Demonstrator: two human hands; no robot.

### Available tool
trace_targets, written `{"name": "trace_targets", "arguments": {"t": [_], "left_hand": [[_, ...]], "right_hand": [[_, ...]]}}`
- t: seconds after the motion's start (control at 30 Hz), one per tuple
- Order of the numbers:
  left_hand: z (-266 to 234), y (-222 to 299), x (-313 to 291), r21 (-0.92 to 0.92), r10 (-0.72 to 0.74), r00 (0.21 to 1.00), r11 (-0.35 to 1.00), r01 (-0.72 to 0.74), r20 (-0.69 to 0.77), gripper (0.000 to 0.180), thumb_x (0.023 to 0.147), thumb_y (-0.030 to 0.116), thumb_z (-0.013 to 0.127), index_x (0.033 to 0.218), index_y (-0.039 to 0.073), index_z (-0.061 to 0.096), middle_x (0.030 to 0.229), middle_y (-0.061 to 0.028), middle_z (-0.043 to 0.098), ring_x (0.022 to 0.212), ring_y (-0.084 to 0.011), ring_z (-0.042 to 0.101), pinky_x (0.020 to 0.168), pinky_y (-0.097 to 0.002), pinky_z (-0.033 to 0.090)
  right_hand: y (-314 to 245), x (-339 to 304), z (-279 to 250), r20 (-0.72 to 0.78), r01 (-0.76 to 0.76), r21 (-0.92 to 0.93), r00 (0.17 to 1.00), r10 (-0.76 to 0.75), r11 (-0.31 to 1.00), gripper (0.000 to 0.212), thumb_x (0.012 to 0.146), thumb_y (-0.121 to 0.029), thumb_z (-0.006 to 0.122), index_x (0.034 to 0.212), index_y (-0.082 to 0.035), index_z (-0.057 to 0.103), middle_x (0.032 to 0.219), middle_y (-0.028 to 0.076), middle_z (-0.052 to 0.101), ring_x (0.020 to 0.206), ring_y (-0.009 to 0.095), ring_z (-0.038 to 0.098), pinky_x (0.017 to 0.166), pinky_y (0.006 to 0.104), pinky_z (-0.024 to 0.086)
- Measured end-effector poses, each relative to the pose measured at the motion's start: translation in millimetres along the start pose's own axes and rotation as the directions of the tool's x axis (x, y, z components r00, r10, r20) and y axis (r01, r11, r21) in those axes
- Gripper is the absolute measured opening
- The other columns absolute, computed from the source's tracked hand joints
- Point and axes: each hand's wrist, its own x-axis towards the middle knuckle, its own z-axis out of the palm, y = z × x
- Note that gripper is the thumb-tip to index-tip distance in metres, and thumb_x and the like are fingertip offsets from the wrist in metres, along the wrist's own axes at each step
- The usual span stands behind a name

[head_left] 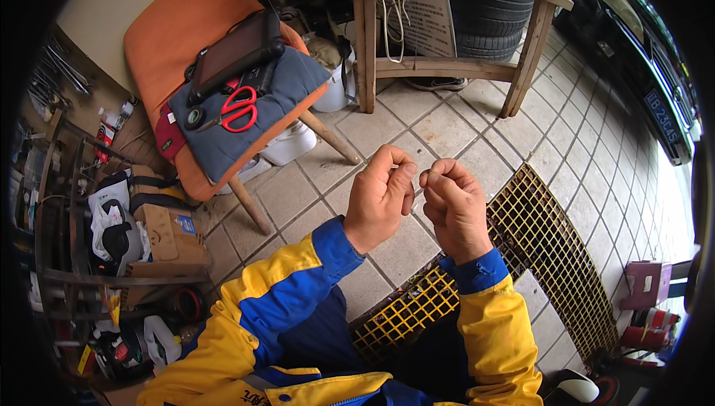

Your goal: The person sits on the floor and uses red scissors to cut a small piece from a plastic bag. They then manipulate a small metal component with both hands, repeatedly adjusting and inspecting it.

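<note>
Both my hands are raised close together over the tiled floor, in yellow and blue sleeves. My left hand (382,196) is curled, its thumb pressed to the side of the index finger. Thumb and forefinger of my right hand (456,203) meet in a pinch, a short gap away from the left. Whatever sits in either pinch is too small to make out. To the left, an orange chair (164,26) carries a dark blue cushion or folded cloth (290,78), red-handled scissors (239,110), a roll of tape (195,117) and a black-cased tablet (237,60).
A yellow floor grating (547,220) runs below and right of my hands. Ahead stands a wooden frame (447,68) with stacked tyres (488,15) behind it. A dark car (640,49) is at the far right. Cardboard boxes (173,236) and a metal rack (74,278) crowd the left.
</note>
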Motion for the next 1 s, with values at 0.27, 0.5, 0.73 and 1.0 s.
{"name": "trace_targets", "arguments": {"t": [0.27,0.5,0.73,1.0], "left_hand": [[-2.9,-2.5,2.4,-0.017,-0.018,1.0,1.0,0.017,-0.001,0.015,0.111,0.017,0.054,0.102,0.005,0.055,0.066,0.0026,0.052,0.054,-0.005,0.05,0.049,-0.0221,0.039],[-2.6,-2.1,2.3,-0.025,-0.045,0.998,0.999,0.046,0.043,0.018,0.111,0.018,0.056,0.1,0.004,0.059,0.065,0.0033,0.053,0.056,-0.0041,0.049,0.05,-0.0223,0.038],[-10.4,-1.1,5.8,-0.125,-0.205,0.967,0.966,0.225,0.153,0.022,0.11,0.021,0.056,0.096,0.005,0.06,0.067,0.0025,0.055,0.058,-0.0041,0.048,0.053,-0.0215,0.038],[-16.7,-1.7,8.5,-0.102,-0.228,0.942,0.96,0.259,0.246,0.025,0.11,0.022,0.055,0.09,0.006,0.057,0.068,0.0019,0.055,0.06,-0.0049,0.049,0.054,-0.0225,0.039]], "right_hand": [[-8.5,-2.5,-0.8,0.002,0.066,-0.212,0.998,-0.068,0.975,0.014,0.092,-0.001,0.077,0.102,-0.004,0.068,0.09,-0.001,0.07,0.058,0.0,0.047,0.05,0.0175,0.034],[4.6,3.6,0.8,-0.053,0.31,-0.491,0.922,-0.383,0.814,0.015,0.09,0.001,0.077,0.104,0.0,0.072,0.089,-0.005,0.07,0.062,-0.002,0.042,0.054,0.0172,0.035],[0.8,-1.3,2.3,0.026,0.356,-0.64,0.896,-0.444,0.681,0.025,0.09,-0.001,0.075,0.115,-0.002,0.076,0.087,-0.007,0.068,0.061,-0.001,0.035,0.054,0.0192,0.034],[-6.9,-6.2,2.9,0.046,0.311,-0.79,0.89,-0.454,0.529,0.02,0.089,-0.004,0.076,0.109,-0.004,0.08,0.077,-0.004,0.067,0.06,0.002,0.038,0.053,0.0216,0.037]]}}
